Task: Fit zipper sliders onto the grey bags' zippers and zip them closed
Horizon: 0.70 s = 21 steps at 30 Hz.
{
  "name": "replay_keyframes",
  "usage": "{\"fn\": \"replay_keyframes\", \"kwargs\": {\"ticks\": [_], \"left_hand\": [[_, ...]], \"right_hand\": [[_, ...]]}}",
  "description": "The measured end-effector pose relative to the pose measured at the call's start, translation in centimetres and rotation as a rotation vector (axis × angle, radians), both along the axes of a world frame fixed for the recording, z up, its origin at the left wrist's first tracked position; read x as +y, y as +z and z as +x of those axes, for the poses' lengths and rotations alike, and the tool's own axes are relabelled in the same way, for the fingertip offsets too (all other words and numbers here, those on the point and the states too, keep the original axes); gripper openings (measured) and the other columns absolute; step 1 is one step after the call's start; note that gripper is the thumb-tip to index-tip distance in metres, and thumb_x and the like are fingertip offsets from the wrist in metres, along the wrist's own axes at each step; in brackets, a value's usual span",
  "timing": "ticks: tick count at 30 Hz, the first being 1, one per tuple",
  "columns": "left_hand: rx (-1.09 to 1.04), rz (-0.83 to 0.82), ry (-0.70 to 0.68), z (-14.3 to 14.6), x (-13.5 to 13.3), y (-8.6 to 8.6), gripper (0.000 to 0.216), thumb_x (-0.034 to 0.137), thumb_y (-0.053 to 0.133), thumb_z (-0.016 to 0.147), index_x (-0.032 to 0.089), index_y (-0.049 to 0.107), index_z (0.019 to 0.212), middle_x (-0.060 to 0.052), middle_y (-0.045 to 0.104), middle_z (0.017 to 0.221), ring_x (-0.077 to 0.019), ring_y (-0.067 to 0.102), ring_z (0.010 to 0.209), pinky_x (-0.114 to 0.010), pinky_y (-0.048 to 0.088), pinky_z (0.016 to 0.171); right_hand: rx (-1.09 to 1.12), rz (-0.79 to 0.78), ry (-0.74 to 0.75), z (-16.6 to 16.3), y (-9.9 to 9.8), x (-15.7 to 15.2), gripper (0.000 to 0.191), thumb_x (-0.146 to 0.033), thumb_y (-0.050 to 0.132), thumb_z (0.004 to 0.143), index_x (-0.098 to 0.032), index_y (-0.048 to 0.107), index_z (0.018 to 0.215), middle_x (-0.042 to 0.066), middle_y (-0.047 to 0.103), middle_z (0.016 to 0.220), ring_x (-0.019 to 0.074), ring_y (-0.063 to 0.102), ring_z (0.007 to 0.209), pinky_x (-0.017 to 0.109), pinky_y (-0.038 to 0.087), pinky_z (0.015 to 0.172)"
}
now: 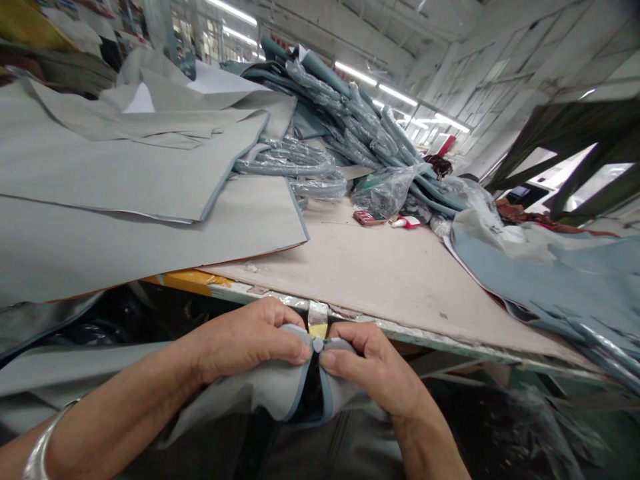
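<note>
A grey fabric piece with blue-grey edging (265, 393) hangs in front of me, below the table's front edge. My left hand (255, 340) pinches its edge with thumb on top and fingers behind. Close beside it, my right hand (367, 357) grips the edge on the other side, thumb toward me. Between the two thumbs sits a small round grey knob (317, 345) at the table edge, right under a clear and yellow tape strip (318, 320). The bound edges part below the knob, showing a dark gap. The fingertips behind the fabric are hidden.
Large grey sheets (150, 247) lie stacked on the table (360, 267) at left. Coiled tubing in plastic (290, 163) and a heap of wrapped blue-grey strips (350, 113) stand behind. A red-and-white small bottle (406, 222) lies near them. Blue-grey sheets (550, 280) cover the right side.
</note>
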<state>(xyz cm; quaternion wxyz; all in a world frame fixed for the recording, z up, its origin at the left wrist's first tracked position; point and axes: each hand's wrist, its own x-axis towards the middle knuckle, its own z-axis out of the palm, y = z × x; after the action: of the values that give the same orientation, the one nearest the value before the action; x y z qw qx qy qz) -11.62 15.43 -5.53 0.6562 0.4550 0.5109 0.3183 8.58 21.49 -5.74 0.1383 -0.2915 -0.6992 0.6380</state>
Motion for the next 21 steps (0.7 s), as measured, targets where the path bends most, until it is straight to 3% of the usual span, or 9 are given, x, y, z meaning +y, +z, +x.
{"fn": "replay_keyframes", "kwargs": {"ticks": [21], "left_hand": [[0.000,-0.002,0.014,-0.10,-0.03,-0.31,0.027,0.038,0.069,0.059,0.014,0.060,0.070,0.005,0.046,0.057,-0.0072,0.033,0.051,-0.018,0.025,0.046]], "right_hand": [[-0.006,-0.021,-0.012,0.03,-0.07,-0.09,0.020,-0.031,0.064,0.077,-0.015,0.053,0.069,-0.005,0.034,0.061,0.0088,0.024,0.057,0.022,0.019,0.048]]}}
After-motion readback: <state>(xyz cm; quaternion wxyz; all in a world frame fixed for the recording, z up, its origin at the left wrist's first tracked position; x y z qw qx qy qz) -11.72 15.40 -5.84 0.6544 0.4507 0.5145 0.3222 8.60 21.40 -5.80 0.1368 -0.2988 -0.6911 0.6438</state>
